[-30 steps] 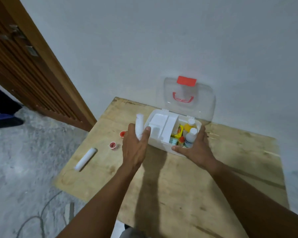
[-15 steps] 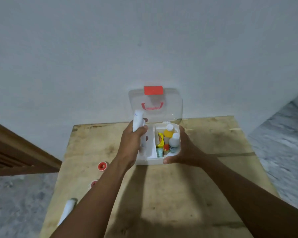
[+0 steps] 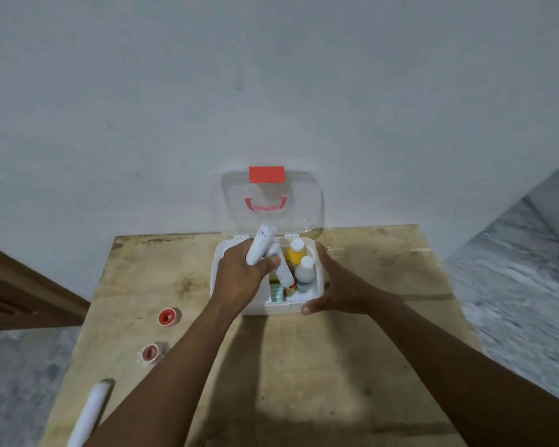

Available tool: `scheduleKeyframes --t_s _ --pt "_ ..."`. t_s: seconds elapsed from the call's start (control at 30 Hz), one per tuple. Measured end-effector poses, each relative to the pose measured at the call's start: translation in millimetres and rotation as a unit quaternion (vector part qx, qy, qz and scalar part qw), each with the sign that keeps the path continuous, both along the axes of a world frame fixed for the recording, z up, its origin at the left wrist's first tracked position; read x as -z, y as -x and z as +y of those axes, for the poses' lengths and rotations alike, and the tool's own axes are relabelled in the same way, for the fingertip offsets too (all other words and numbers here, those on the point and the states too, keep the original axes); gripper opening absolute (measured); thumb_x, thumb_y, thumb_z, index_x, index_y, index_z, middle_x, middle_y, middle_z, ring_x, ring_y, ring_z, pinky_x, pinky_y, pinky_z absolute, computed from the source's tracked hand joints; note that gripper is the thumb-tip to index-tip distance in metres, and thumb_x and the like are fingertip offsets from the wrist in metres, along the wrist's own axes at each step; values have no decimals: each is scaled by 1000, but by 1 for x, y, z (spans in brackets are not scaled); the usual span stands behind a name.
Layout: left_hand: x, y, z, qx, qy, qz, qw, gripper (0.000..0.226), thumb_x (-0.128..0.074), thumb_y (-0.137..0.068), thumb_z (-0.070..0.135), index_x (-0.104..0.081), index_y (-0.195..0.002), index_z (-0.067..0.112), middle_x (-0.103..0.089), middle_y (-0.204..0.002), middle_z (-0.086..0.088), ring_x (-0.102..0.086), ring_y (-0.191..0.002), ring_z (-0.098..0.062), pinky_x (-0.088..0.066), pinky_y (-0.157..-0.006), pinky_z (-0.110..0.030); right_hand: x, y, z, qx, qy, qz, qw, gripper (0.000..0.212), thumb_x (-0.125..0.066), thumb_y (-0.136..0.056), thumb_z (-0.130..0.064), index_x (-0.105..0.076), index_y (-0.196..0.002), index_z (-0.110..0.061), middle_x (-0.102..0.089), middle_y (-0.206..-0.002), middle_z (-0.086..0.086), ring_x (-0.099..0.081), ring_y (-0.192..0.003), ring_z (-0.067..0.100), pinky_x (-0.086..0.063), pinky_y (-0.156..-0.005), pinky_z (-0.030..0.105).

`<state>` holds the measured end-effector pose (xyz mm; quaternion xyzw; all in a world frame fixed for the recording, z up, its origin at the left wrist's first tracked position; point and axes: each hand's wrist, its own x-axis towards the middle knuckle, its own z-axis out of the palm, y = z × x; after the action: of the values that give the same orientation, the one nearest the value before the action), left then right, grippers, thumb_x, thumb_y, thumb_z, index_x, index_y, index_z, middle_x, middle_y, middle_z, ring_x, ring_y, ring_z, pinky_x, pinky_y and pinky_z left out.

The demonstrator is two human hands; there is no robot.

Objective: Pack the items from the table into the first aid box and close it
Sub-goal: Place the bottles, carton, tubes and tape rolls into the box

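head: left hand [image 3: 239,279] holds roll [image 3: 261,243] over box [image 3: 317,279].

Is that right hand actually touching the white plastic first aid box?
Touching. The head view shows the right hand against the white plastic first aid box, thumb pressed on its front wall.
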<state>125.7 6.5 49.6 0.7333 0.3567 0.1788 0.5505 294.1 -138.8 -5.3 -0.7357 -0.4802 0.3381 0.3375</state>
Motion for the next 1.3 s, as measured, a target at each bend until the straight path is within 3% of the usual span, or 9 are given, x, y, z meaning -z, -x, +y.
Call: scheduleKeyframes --t_s 0.13,0.23,0.37,0.6,0.67,0.77,0.87,1.1,1.3 --pt "13 -10 -12 47 -12 59 997 18 -70 -79 35 -74 -78 18 -77 -84 3 -70 -88 -15 -54 -87 -38 4 -1 3 9 -16 -16 1000 119 -96 -53 -31 -20 -144 -42 -41 -145 -11 -43 -133 4 -43 -109 34" --pt "14 -17 -30 10 -38 98 994 13 -77 -81 29 -68 -74 22 -70 -73 10 -64 -71 -8 -49 -67 -20 9 -5 2 4 -35 -24 999 121 -93 -54 -40 -19 -149 -30 -40 -147 -10 -42 -137 14 -42 -109 46" --pt "17 -26 -48 31 -68 144 987 12 -80 -79 26 -73 -78 16 -75 -79 -2 -68 -72 -17 -52 -65 -31 17 -7 0 6 -25 -16 1000 126 -89 -54 -57 -13 -151 -32 -43 -146 -10 -44 -136 14 -44 -107 47" --pt "21 -28 -52 14 -51 154 987 11 -75 -84 26 -72 -82 16 -72 -74 1 -67 -72 -17 -47 -62 -24 25 -10 0 13 9 -9 1000 138 -86 -49 -67 -3 -154 -32 -33 -152 -10 -33 -143 13 -40 -111 44" --pt "17 -25 -51 -5 -49 135 990 16 -71 -87 34 -71 -87 18 -71 -74 8 -65 -69 -8 -45 -60 -15 26 -10 0 15 13 -13 1000 138 -85 -47 -70 -2 -153 -36 -35 -151 -13 -36 -141 12 -42 -109 44" --pt "12 -21 -50 -43 3 71 997 28 -54 -89 54 -63 -93 27 -67 -85 11 -64 -82 -11 -50 -75 -29 24 -11 1 10 4 -27 1000 130 -84 -46 -70 -11 -150 -38 -40 -144 -13 -42 -135 15 -44 -105 45" --pt "1 -18 -47 -46 81 19 995 12 -45 -101 41 -55 -98 34 -59 -96 12 -57 -90 -10 -47 -81 -32 20 -10 1 7 -4 -28 1000 128 -84 -47 -71 -12 -149 -41 -39 -145 -17 -42 -135 14 -43 -107 45" --pt "-5 -8 -23 -18 -54 -10 998 16 -74 -87 22 -64 -100 23 -67 -85 2 -63 -76 -12 -49 -65 -11 19 -7 0 10 12 -11 1000 132 -88 -47 -66 -6 -149 -47 -35 -149 -19 -41 -137 15 -43 -109 47" --pt "-1 -11 -32 29 -63 -16 997 52 -73 -85 11 -50 -127 31 -66 -103 10 -68 -83 -6 -52 -67 -10 13 -4 -1 9 18 -9 1000 129 -87 -51 -62 -2 -148 -49 -35 -149 -19 -40 -137 12 -44 -108 44"
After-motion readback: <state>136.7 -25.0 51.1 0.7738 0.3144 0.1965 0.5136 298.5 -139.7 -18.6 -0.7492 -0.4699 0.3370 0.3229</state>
